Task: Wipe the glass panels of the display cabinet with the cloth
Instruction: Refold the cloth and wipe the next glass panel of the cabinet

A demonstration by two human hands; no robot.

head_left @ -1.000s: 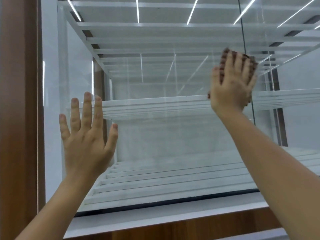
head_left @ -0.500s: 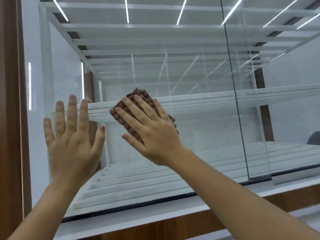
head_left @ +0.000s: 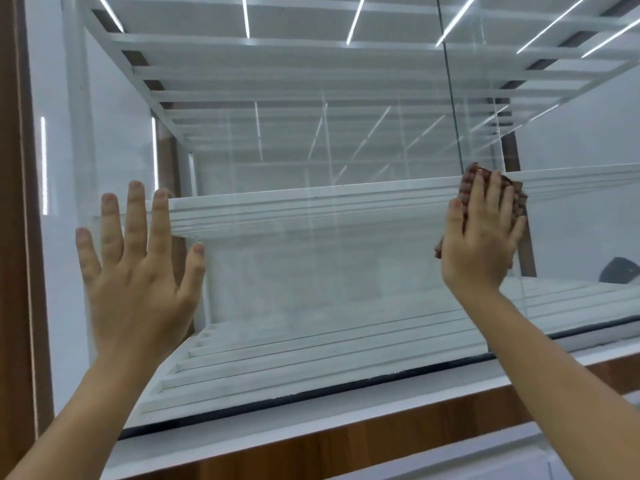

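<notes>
Rightward goes the cloth since a moment ago. My left hand [head_left: 138, 275], fingers spread, lies flat on the glass panel [head_left: 329, 258] near its left edge; my right hand [head_left: 481, 244] presses the brown cloth [head_left: 517, 199] flat-fingered against its right edge.

Left edge: vertical wood-grain panel [head_left: 14, 237], brown, running the full height of the view. Below: horizontal wood-grain band [head_left: 346, 441] under a white ledge [head_left: 311, 407], with a white surface [head_left: 450, 462] beneath it. Walls: pale grey-white wall [head_left: 588, 140] at the right. Lighting: thin linear strip lights [head_left: 245, 15], white, in several parallel and angled runs overhead, repeated as reflections. Lower right: a dark rounded object [head_left: 620, 270], too indistinct to identify.
</notes>
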